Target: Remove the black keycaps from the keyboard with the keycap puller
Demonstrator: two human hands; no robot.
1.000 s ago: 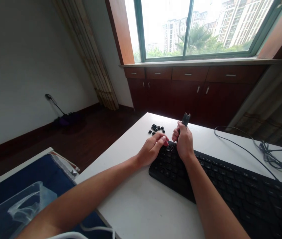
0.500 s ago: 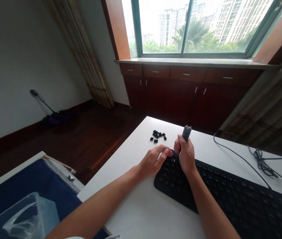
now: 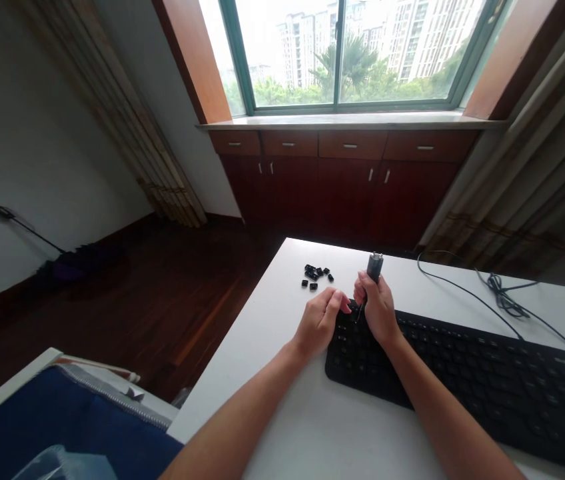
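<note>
A black keyboard [image 3: 467, 373] lies at a slant on the white table. My right hand [image 3: 378, 308] is closed around the dark grey handle of a keycap puller [image 3: 375, 265]. Short metal prongs stick up from its top, and thin wires point down at the keys by the keyboard's far left corner. My left hand [image 3: 320, 317] has its fingers bent together at that same corner, against the keyboard's edge; the fingertips are partly hidden. Several loose black keycaps [image 3: 313, 271] lie in a small group beyond my left hand.
A cable [image 3: 505, 297] lies partly bundled behind the keyboard on the white table [image 3: 262, 353]. At lower left is a dark blue fabric surface [image 3: 77, 413] with a clear plastic bag [image 3: 62, 463]. A mop-like tool [image 3: 65, 263] leans on the wall. Cabinets [image 3: 347, 180] stand under the window.
The view has shifted, so the room appears further left and the mop-like tool lower. The keycap puller stays in my right hand at the keyboard corner, its handle a little more upright.
</note>
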